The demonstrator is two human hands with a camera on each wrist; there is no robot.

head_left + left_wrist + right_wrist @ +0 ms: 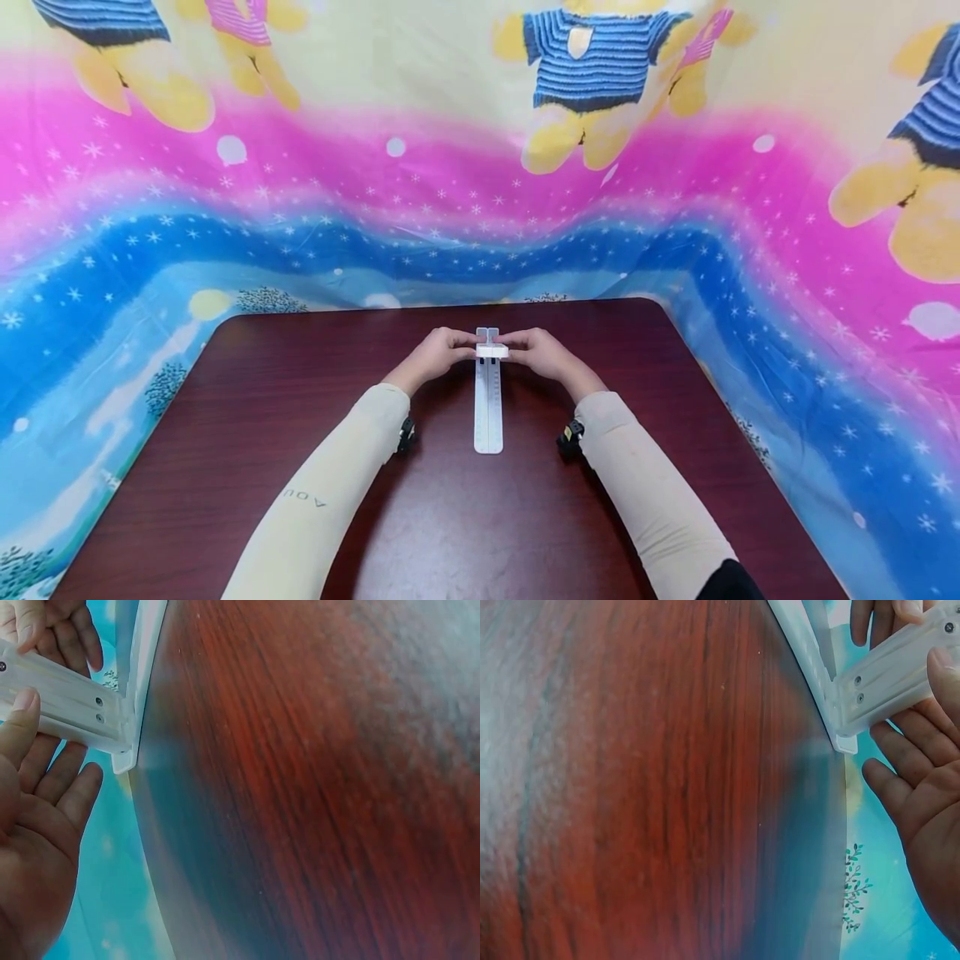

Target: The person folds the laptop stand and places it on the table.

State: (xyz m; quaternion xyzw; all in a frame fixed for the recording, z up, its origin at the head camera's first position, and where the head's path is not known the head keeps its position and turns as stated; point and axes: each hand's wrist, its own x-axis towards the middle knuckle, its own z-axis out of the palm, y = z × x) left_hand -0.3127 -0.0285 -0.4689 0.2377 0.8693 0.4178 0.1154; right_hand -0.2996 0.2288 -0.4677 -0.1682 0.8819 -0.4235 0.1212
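A long white plastic strip (488, 408) with a groove down its middle and small marks along one edge lies lengthwise on the table. Near its far end a white upright piece (492, 352) stands up from it, with small screws showing on the near face in both wrist views. My left hand (435, 354) holds the upright's left side, thumb (22, 720) on the near face and fingers behind. From the right side my right hand (542, 352) grips the same upright, its thumb (946, 682) in front and fingers passing behind.
The dark reddish wooden table (247, 417) has rounded far corners. Behind and beside it hangs a colourful printed cloth (450, 192). Both forearms wear pale sleeves (322, 492), with small black cameras (572, 437) at the wrists.
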